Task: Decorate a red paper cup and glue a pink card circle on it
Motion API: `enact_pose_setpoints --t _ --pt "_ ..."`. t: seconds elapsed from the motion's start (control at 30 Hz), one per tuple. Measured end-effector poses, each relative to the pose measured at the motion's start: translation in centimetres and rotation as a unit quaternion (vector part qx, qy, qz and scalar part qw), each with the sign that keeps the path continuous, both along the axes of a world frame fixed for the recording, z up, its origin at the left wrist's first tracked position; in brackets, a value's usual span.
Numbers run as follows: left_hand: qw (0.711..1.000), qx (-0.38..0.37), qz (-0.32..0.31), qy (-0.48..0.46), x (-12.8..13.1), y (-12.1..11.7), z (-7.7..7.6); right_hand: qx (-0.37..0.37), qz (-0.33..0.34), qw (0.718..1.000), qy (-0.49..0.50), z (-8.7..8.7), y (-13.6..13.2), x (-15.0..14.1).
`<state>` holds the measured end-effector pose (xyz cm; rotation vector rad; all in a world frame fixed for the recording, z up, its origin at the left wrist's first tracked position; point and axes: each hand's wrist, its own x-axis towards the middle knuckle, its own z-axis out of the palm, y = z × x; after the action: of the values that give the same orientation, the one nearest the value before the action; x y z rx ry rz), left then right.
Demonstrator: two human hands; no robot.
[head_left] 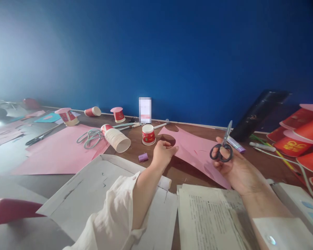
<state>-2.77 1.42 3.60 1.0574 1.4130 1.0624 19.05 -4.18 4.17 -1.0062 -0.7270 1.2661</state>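
My left hand (163, 153) pinches the left edge of a pink sheet of paper (191, 150), which has rounded bites cut out along that side. The sheet bows slightly above the brown table. In my right hand (233, 173) is a pair of scissors (221, 152), its dark handles around my fingers and its blades pointing up. The right fingers lie by the sheet's right end; I cannot tell whether they also grip it. Just beyond my left hand a red paper cup (148, 134) stands upright, and a purple cap (143, 157) lies nearby.
Left are a stack of paper cups (117, 139), grey-handled scissors (90, 138) and a larger pink sheet (59, 152). Several red cups with pink discs (292, 147) stand at right, near a black cylinder (258, 113). Printed pages (206, 218) lie in front. A lit phone (145, 109) leans by the blue wall.
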Motion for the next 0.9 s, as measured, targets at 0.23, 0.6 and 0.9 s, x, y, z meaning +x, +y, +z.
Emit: enact_pose_setpoints --t 0.23,0.6,0.9 --pt "0.933 -0.212 -0.101 -0.275 0.5 -0.4 1.0 0.024 0.005 1.000 0.001 0.6 -0.5 -0.5" --pt "0.977 -0.006 -0.210 0.035 1.5 -1.4 1.3 0.082 -0.041 0.996 0.005 0.8 -0.4 -0.3" --pt "0.994 0.044 -0.037 0.090 -0.3 -1.5 -0.3 -0.013 0.040 0.999 0.001 -0.2 -0.6 -2.1"
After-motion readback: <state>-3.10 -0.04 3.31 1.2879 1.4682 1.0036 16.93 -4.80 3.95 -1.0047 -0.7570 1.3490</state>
